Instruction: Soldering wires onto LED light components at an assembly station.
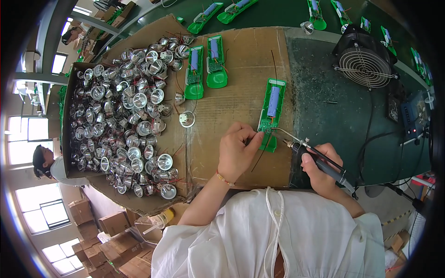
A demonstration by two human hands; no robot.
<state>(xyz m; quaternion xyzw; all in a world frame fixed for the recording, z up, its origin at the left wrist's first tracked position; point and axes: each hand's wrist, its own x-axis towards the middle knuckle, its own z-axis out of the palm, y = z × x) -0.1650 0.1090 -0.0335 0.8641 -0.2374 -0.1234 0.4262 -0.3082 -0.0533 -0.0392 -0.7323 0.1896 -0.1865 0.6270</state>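
Pinching wire (257, 150) at green board (271, 114): left hand (237, 150) | right hand (321, 167) gripping soldering iron (311, 153)

reflectors (123, 111) left, fan (366, 62) right of housing (272, 111)

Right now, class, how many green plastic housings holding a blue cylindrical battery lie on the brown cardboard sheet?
3. Two lie side by side at the sheet's far edge, left housing and right housing; the third housing lies between the left hand and soldering iron.
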